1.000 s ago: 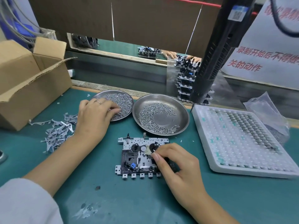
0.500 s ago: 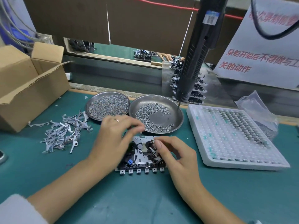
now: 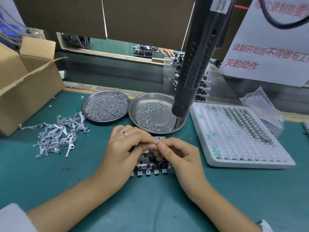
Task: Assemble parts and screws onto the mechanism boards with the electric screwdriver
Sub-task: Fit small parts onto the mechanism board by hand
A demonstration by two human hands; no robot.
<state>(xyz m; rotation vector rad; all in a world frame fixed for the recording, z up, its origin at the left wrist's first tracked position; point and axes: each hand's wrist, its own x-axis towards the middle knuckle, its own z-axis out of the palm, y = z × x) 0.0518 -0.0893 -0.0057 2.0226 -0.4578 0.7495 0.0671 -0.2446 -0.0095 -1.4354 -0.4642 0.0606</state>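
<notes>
The mechanism board [image 3: 151, 167], a grey plate with black parts, lies on the green mat, mostly covered by both hands. My left hand [image 3: 122, 148], with a ring on it, pinches something tiny above the board; the item itself is hidden. My right hand [image 3: 181, 156] has curled fingers, and its thumb and forefinger pinch at the same spot, touching the left fingertips. The black electric screwdriver [image 3: 197, 64] hangs untouched, its bit over the right steel dish [image 3: 158, 118] of screws. The left steel dish [image 3: 83, 104] is heaped with screws.
A pile of grey metal levers [image 3: 56, 131] lies at the left beside an open cardboard box [image 3: 25, 84]. A white foam tray [image 3: 239, 136] of small parts and a plastic bag [image 3: 262, 108] sit at the right. More boards stand behind the dishes.
My left hand left the left screw dish and came down over the board to meet the right fingertips. The hanging screwdriver appears shifted left over the right dish.
</notes>
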